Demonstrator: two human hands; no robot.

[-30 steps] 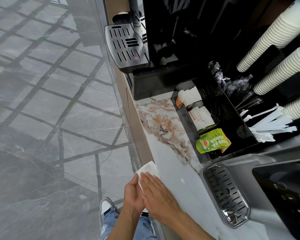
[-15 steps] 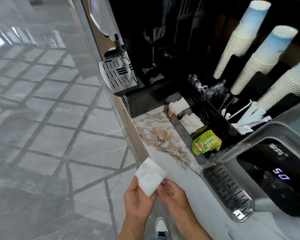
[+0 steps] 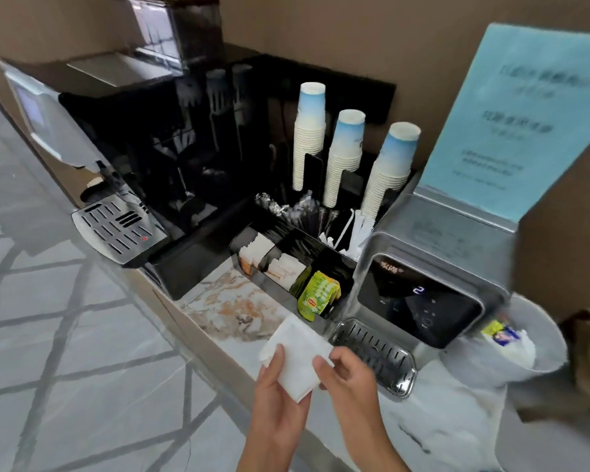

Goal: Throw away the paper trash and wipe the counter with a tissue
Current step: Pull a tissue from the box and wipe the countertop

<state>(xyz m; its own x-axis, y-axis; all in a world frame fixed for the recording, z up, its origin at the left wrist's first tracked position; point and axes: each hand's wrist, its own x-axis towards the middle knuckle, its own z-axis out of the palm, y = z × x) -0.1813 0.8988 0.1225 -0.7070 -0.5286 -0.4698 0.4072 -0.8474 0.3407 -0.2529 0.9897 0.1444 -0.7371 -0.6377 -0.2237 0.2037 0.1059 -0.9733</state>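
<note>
A folded white tissue [image 3: 295, 357] is held up over the front edge of the marble counter [image 3: 232, 303]. My left hand [image 3: 278, 400] grips its lower left side with the thumb on top. My right hand [image 3: 349, 379] pinches its right edge. A small bin [image 3: 542, 338] lined with a pale bag stands on the counter at the right, with paper scraps and a yellow and blue wrapper [image 3: 499, 333] inside.
A black coffee machine [image 3: 140, 158] fills the left of the counter. A black organiser [image 3: 286, 264] holds sachets, a green tea packet [image 3: 319, 294] and stirrers. Three cup stacks [image 3: 341, 158] stand behind. A silver water dispenser [image 3: 426, 281] with drip tray [image 3: 375, 356] is right.
Both hands lifted the tissue off the counter's edge and now hold it in the air further right. My view swung up and right, bringing the bin and wall sign into sight.
</note>
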